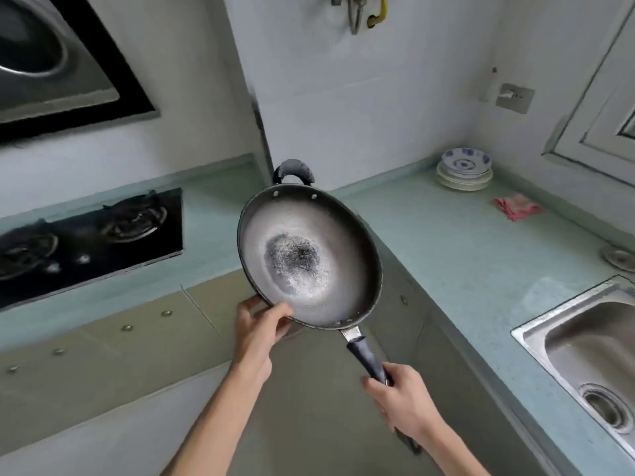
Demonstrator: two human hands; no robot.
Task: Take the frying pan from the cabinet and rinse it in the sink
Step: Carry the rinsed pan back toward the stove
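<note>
No readable text, labels, brands or nos. anywhere in view.

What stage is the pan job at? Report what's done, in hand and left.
Done: the round dark metal frying pan is out of the cabinet, held in the air in front of the counter. In hand: the right hand grips its long black handle while the left hand steadies the rim. Left: carrying it to the stainless steel sink on the right and rinsing it; the pan's centre shows a dark worn patch and no water.
</note>
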